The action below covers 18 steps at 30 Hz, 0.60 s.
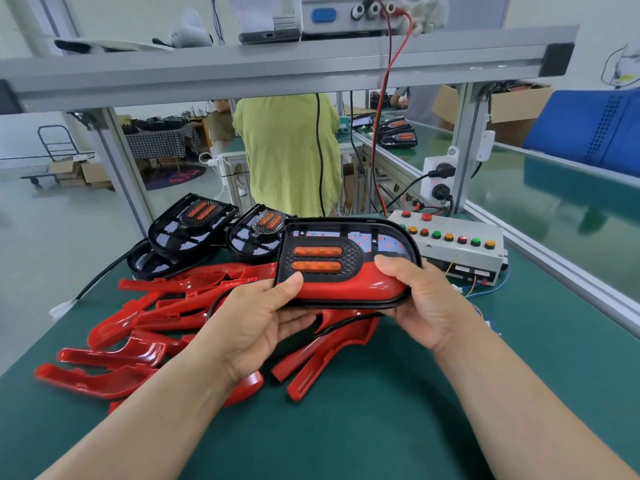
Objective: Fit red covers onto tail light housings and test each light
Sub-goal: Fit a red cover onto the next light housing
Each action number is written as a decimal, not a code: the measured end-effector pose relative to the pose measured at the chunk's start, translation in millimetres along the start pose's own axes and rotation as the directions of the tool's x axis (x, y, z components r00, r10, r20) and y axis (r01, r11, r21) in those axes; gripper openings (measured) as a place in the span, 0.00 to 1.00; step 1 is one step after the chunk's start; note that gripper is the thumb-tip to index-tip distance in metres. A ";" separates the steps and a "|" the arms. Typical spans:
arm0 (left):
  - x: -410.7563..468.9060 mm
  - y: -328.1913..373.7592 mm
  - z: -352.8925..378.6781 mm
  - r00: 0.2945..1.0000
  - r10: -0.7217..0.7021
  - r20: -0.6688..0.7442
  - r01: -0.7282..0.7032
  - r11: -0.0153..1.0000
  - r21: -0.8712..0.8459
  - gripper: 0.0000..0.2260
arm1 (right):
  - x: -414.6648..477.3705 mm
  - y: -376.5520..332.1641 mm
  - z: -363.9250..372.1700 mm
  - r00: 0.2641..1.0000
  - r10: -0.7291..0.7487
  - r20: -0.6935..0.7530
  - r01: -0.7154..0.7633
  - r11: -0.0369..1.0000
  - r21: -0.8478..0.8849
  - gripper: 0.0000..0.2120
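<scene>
- A glossy black tail light housing (pixel 349 251), D-shaped, long axis left-right, rounded end rightward, was held above the green table (pixel 381 410).
- A smooth red cover (pixel 346 285) was seated along its near edge.
- The left hand (pixel 256 327) and right hand (pixel 422 303) were clamped on its ends.

Loose covers (pixel 145 327) on table (pixel 381 410), bare housings (pixel 194 223) behind, button box (pixel 460 244) at right

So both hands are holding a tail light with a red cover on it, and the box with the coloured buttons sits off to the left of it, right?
Not quite. In the head view both hands, left and right, do hold the tail light with its red cover, but the box with the coloured buttons sits to the right of it, not the left.
</scene>
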<state>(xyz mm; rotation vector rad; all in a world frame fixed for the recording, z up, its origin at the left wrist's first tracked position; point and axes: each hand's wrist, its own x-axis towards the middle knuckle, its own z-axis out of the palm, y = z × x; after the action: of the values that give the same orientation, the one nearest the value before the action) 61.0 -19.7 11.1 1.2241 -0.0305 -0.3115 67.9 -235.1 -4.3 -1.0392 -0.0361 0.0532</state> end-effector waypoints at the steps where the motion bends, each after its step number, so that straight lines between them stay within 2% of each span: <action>1: -0.3 -0.7 -0.2 1.000 0.011 -0.002 -0.011 1.000 0.007 0.18 | 0.1 0.7 -0.2 1.000 0.001 -0.002 -0.001 1.000 0.004 0.24; 4: -0.5 -3.2 -0.7 0.999 0.048 -0.025 -0.047 0.998 0.047 0.18 | -0.1 2.0 0.7 1.000 0.005 0.000 -0.005 1.000 0.018 0.17; 8: 0.7 -4.8 -1.8 0.995 0.080 -0.059 -0.074 0.992 0.098 0.11 | -0.3 0.3 2.9 1.000 -0.003 0.006 0.003 1.000 0.014 0.20; 12: 0.8 -3.7 -1.8 0.990 0.133 -0.056 -0.124 0.983 0.139 0.14 | -3.0 -0.7 3.3 0.999 0.019 0.039 -0.021 0.999 0.047 0.30; 15: 0.0 -2.3 -2.8 0.988 0.149 -0.032 -0.143 0.979 0.142 0.20 | -4.7 -3.8 1.8 0.990 0.040 0.136 -0.052 0.995 0.085 0.40; 16: 0.0 -2.6 -3.2 0.990 0.142 -0.020 -0.138 0.980 0.141 0.20 | -5.1 -5.1 -0.2 0.985 0.042 0.170 -0.057 0.995 0.085 0.40; 18: 0.1 -4.4 -4.2 0.992 0.126 0.010 -0.126 0.979 0.159 0.21 | -5.7 -7.0 -4.8 0.974 0.042 0.222 -0.054 0.997 0.049 0.31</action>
<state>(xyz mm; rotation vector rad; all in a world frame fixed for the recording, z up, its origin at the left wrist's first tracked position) 61.0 -17.3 5.6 1.3742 -0.1347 -0.2005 62.6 -243.1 -0.8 -0.9758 -0.2103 0.2125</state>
